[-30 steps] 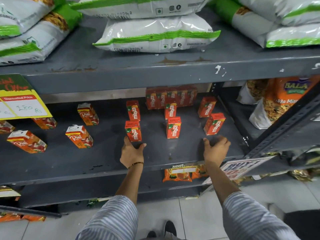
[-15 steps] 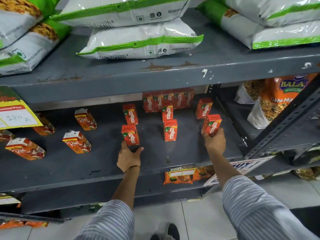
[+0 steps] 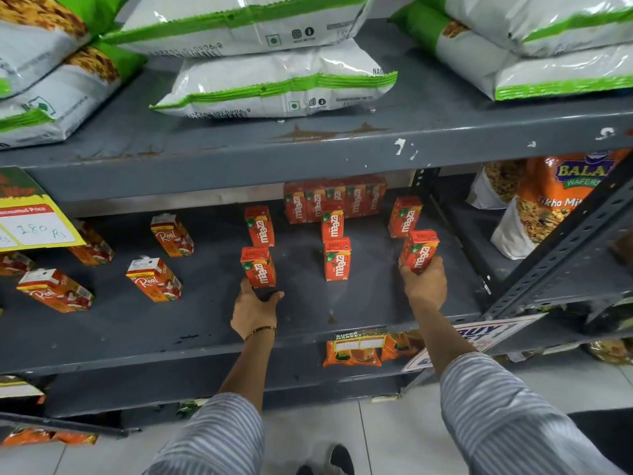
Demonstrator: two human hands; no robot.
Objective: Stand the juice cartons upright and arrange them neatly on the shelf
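Small orange Maaza juice cartons stand on the grey middle shelf [image 3: 205, 323]. My left hand [image 3: 254, 308] is at the base of the front left Maaza carton [image 3: 257, 267], thumb and fingers on either side of it. My right hand [image 3: 424, 284] grips the front right Maaza carton [image 3: 419, 250], which tilts slightly. Other cartons stand upright: one at the centre front [image 3: 337, 264], one behind it [image 3: 332, 224], one at the left rear [image 3: 259, 226], one at the right rear [image 3: 404, 217]. A packed row of Maaza cartons [image 3: 334, 200] lines the back.
Several Real juice cartons [image 3: 154, 279] stand tilted on the shelf's left part. A yellow price tag [image 3: 32, 224] hangs from the upper shelf [image 3: 308, 152], which holds white and green bags [image 3: 281, 80]. Orange snack bags [image 3: 548, 207] fill the right bay behind a slanted metal upright [image 3: 561, 245].
My right hand rose from the shelf's front edge and took hold of the front right Maaza carton. My left hand stayed at the front left carton and closed in on its base.
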